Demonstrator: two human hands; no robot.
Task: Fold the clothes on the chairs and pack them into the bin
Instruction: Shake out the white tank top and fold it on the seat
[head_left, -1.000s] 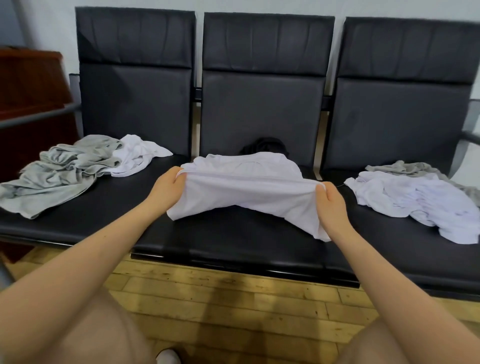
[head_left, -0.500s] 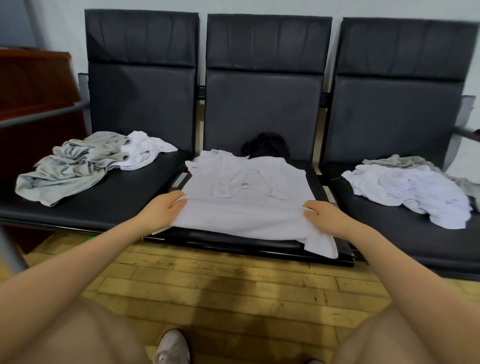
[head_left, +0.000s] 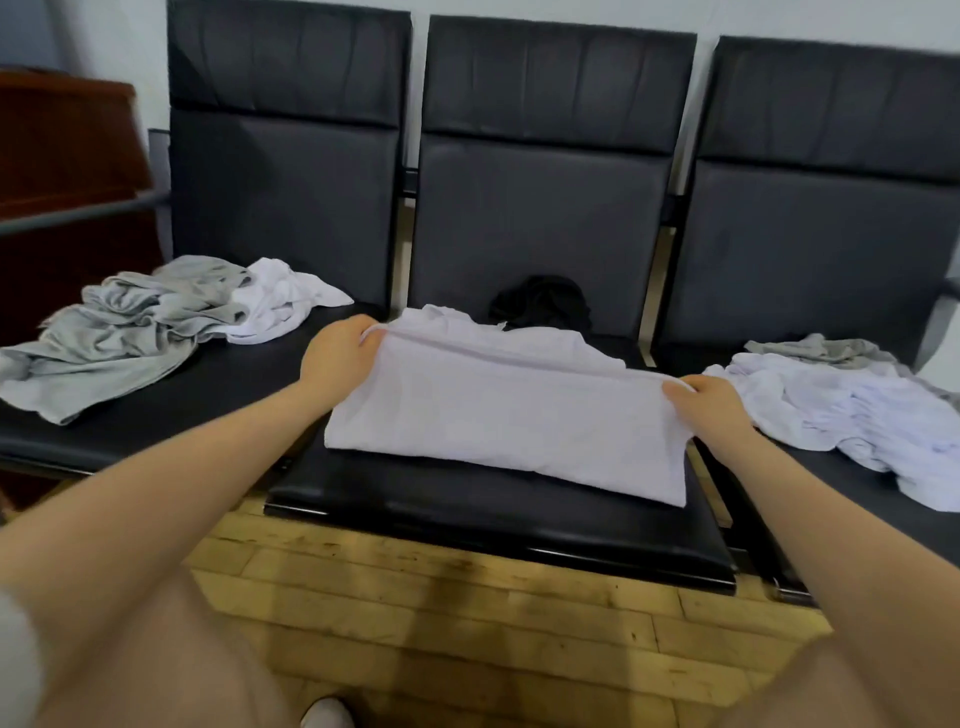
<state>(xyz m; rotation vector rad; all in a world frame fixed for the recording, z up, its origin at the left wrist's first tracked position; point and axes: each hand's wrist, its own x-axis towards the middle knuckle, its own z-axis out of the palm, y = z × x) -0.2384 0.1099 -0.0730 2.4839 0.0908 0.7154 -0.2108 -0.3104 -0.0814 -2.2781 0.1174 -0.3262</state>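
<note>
The three chairs were padded in smooth black leather-like material, with stitched panels across the backs and flat, glossy seats. The floor below was worn yellowish wood planks.

On the middle seat lay the white shirt, a thin, soft cotton-looking cloth, folded over on itself into a wide, roughly rectangular band with a straight near fold and a hemmed far edge. I held that far edge at both ends: my left hand pinched the left corner, fingers curled round the hem, and my right hand gripped the right corner the same way, thumb on top. The cloth stretched fairly taut between them, slightly raised at the far edge, while its near part rested on the seat and its right corner hung toward the seat's front edge.

Behind it, against the backrest, sat a small crumpled black garment. On the left seat a rumpled grey garment lay touching a bunched white one. On the right seat was a creased white heap with a bit of grey cloth behind it.
</note>
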